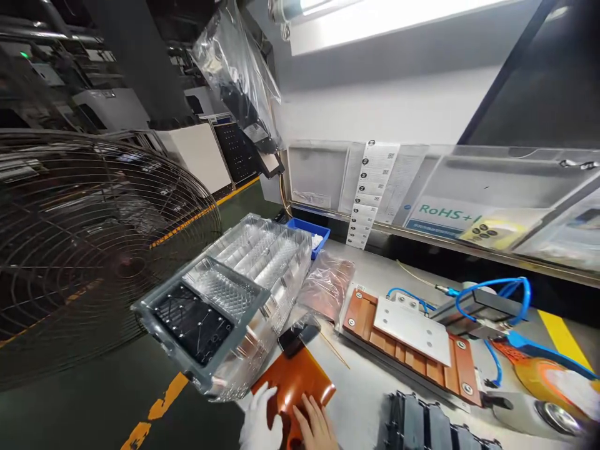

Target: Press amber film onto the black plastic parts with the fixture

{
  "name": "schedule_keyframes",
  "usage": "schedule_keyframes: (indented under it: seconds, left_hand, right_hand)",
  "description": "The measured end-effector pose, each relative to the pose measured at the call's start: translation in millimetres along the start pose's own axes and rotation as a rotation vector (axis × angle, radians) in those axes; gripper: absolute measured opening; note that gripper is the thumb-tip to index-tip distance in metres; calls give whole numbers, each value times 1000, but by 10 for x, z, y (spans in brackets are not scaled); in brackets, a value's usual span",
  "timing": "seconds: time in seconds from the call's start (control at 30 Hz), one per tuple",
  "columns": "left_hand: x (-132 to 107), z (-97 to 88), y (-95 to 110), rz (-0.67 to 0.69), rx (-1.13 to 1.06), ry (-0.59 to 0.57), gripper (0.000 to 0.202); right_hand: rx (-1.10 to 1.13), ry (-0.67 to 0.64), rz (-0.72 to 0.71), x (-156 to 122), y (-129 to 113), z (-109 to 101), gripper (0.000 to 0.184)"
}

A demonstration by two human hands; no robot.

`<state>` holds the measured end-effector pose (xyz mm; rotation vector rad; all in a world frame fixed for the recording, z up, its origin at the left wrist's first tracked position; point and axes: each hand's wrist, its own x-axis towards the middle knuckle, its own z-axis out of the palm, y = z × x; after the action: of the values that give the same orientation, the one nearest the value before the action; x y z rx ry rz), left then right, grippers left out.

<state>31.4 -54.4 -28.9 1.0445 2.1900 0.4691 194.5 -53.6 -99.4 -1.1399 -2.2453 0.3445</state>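
An amber-orange plastic sheet (293,386) lies low in the view on a pale metal bench (360,387). My left hand (260,422), in a white glove, grips its left edge. My right hand (316,426), ungloved, has its fingers over the sheet's lower part. Just above the sheet rests a black phone-like object (296,337). A stacked clear plastic tray (239,294) overhangs the bench to the left of it, with a black perforated plate (193,322) in its near end. The tray's near corner comes close to my left hand.
To the right stands a copper-coloured fixture (412,350) with a white plate, beside blue pneumatic tubing (492,294). Black finned parts (431,425) lie at bottom right. Farther back are a blue bin (309,239) and a pinkish plastic bag (325,286). A large wire-guarded fan (94,250) stands left.
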Motion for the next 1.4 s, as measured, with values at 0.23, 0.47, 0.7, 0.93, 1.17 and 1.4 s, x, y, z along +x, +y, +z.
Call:
schedule_keyframes:
  seconds: [0.23, 0.47, 0.7, 0.93, 1.17, 1.4]
  left_hand:
    - [130, -311, -31, -8, 278, -137, 50]
    - [122, -286, -46, -160, 238, -211, 35]
    - [71, -425, 108, -158, 276, -392, 32]
    - [73, -429, 409, -55, -73, -645, 36]
    - [-211, -405, 887, 244, -253, -491, 37]
    - [-332, -368, 1213, 512, -136, -434, 25]
  right_hand:
    - [-110, 30, -341, -168, 138, 32, 17]
    - [60, -156, -369, -222, 258, -368, 42]
    - [229, -272, -258, -212, 184, -547, 52]
    - [258, -239, -53, -6, 91, -750, 24]
    - [413, -31, 325, 789, -73, -1418, 28]
    - [697, -39, 522, 859, -87, -1862, 18]
